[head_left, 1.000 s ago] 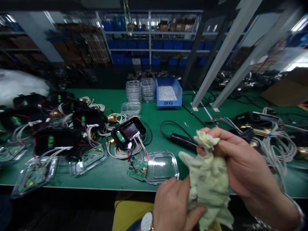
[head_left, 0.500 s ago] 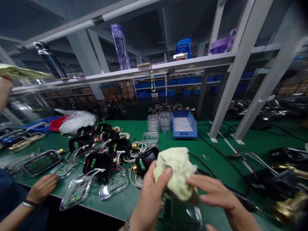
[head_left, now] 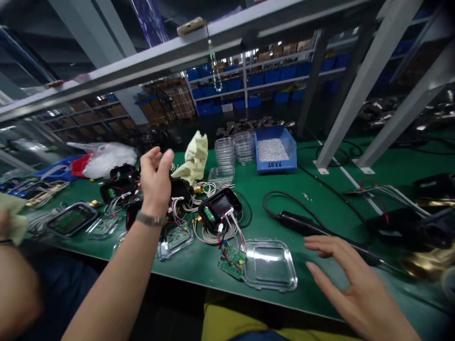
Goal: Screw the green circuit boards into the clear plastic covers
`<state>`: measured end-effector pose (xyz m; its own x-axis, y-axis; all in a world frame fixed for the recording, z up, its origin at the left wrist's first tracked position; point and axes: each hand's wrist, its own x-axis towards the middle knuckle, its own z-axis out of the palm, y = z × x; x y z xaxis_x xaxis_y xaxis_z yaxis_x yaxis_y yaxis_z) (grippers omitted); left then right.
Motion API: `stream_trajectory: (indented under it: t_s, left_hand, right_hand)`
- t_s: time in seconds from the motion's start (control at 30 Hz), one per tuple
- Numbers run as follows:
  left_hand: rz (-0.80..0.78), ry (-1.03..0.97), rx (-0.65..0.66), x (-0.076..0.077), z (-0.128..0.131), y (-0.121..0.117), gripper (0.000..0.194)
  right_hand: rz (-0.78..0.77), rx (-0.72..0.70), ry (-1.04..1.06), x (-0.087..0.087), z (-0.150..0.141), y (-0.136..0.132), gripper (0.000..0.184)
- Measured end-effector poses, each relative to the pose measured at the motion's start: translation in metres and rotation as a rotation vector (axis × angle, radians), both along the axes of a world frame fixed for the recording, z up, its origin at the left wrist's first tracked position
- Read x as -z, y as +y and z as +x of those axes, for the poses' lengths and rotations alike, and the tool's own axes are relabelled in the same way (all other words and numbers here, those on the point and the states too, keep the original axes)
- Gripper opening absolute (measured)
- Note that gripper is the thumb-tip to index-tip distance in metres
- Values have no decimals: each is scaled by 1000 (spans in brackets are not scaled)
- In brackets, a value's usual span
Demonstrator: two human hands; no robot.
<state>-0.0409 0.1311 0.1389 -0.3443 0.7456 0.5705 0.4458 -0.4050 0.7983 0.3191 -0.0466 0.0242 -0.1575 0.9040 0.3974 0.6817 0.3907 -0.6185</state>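
My left hand [head_left: 154,179] is stretched out over the black housings [head_left: 122,189], fingers loosely apart and holding nothing. A crumpled pale yellow cloth [head_left: 194,157] sits just beyond it, past the fingertips, above the cables; I cannot tell whether it rests on them. My right hand [head_left: 346,284] hovers flat and open at the near right, beside a clear plastic cover [head_left: 270,265]. A small green circuit board [head_left: 232,260] lies left of that cover, wired to an open black housing [head_left: 219,208].
A blue bin of small screws [head_left: 275,151] and stacks of clear covers [head_left: 234,149] stand at the back. A black power screwdriver [head_left: 302,223] with its cord lies centre right. More cables lie at the right. Another person's hand [head_left: 5,225] with a cloth is at the far left.
The cloth has left both my hands and now lies further away to the left. My left arm reached out after it; my right hand dropped open over the table. The view swung left.
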Motion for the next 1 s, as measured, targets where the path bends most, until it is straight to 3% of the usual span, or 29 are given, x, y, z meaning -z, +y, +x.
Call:
stream_trajectory:
  t_s: [0.1,0.2,0.27,0.33,0.5,0.6,0.7,0.83,1.0]
  left_hand:
    - [-83,223,120,51,6,-80,23]
    - [-149,543,313,98,19,-146,32]
    - [-207,605,280,120,28,-168,39]
    - [-278,600,274,133,35,-175,43]
    - [-425,528,423,141,48,-167,32]
    - [-412,464,436,144,52,-164,16]
    - [-387,412,470,145,53,-161,15]
    - [-312,403,483,138,51,-156,14]
    - [-275,325,625,121,47,-149,21]
  right_hand:
    - [-139,-97,-57,13,4,-2,38]
    - [-229,-207,-141,18,1,2,52]
    - [-243,-245,-188,20,-3,4,57]
    - [-256,-257,-240,21,-7,6,63]
    - [-318,-250,-325,21,-15,9,77]
    - [-334,-224,-359,22,-19,10,84]
    - [-342,-219,-360,23,-22,12,86]
    - [-350,-203,-309,22,-25,14,88]
    - [-381,-181,-284,20,-36,15,96]
